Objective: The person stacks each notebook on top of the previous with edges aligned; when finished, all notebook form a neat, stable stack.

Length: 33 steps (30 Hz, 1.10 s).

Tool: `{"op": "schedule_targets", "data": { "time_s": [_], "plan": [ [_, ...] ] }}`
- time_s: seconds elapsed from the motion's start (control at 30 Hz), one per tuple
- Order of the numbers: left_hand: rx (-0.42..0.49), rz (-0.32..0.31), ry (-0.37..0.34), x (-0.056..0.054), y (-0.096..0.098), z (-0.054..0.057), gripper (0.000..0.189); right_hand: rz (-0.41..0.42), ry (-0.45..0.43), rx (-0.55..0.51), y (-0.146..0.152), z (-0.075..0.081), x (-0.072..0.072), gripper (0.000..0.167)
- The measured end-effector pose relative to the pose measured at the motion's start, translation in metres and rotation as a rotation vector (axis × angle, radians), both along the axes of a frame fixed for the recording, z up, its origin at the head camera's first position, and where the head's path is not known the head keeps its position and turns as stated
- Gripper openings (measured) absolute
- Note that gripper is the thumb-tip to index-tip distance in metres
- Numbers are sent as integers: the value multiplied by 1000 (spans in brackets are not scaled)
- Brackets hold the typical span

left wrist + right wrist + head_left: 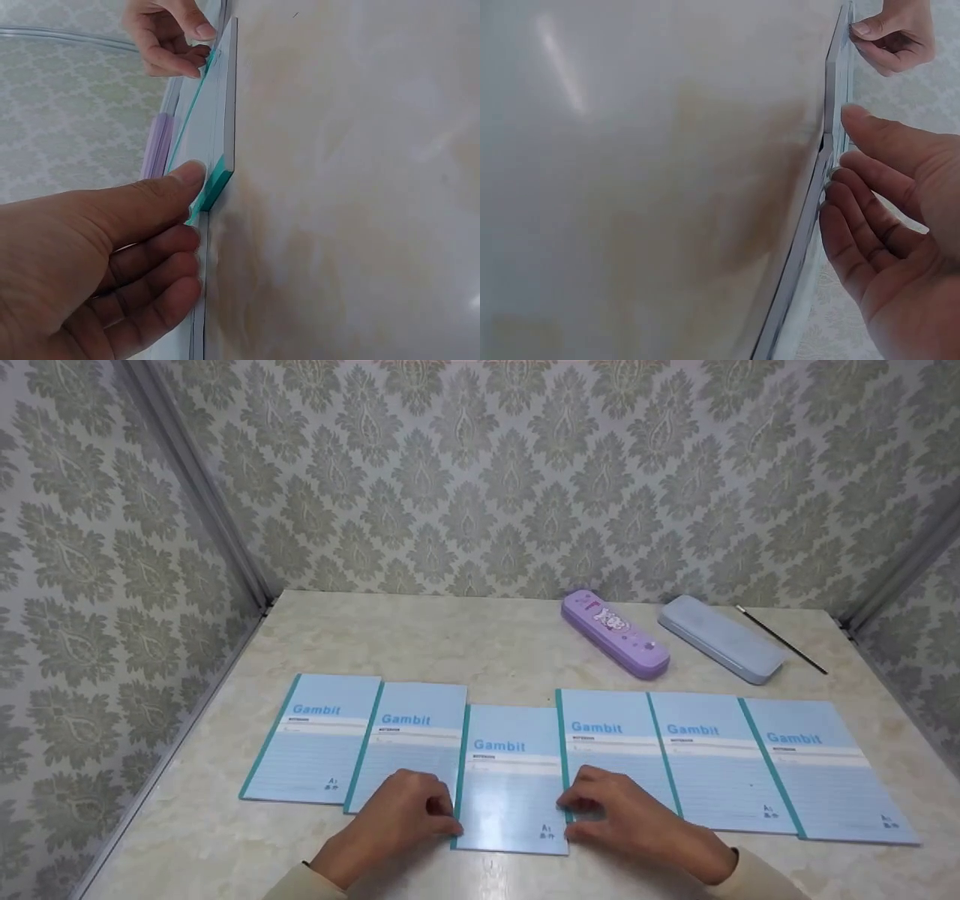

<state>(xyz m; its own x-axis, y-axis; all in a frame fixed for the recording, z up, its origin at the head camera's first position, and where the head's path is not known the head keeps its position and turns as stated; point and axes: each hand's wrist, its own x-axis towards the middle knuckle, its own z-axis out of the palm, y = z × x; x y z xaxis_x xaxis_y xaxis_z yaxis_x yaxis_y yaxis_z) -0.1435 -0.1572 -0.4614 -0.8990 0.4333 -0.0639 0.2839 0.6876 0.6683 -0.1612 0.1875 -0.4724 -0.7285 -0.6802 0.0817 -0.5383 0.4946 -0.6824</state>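
A light-blue "Gambit" notebook (514, 795) with a teal spine lies in the middle of a row, nearer the front than its neighbours. My left hand (405, 810) holds its spine side near the lower corner, thumb at the teal edge (217, 180) and the other fingers curled. On the opposite side, my right hand (637, 821) holds the right edge with bent fingers and thumb, partly over the neighbouring notebook (611, 735). In the right wrist view, the right thumb (859, 124) meets the notebook's edge. The undersides of the notebooks are hidden.
Two similar notebooks lie to the left, the nearer one (420, 735) partly under my left hand. Further right are more notebooks (709, 757). Behind the row rest a purple pencil case (615, 634), a pale blue case (720, 637) and a thin black stick (784, 640). Patterned walls enclose the table.
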Motion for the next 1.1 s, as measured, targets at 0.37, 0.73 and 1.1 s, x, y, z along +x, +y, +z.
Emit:
{"op": "schedule_targets", "data": {
  "time_s": [0.37, 0.73, 1.1],
  "plan": [
    [-76, 63, 10, 9, 8, 6, 10, 22, -26, 53, 0, 3, 3, 46],
    [-16, 228, -134, 15, 19, 9, 16, 22, -12, 78, -2, 3, 1, 48],
    [83, 286, -223, 17, 17, 8, 23, 1, -28, 82, -3, 3, 1, 47]
  ]
}}
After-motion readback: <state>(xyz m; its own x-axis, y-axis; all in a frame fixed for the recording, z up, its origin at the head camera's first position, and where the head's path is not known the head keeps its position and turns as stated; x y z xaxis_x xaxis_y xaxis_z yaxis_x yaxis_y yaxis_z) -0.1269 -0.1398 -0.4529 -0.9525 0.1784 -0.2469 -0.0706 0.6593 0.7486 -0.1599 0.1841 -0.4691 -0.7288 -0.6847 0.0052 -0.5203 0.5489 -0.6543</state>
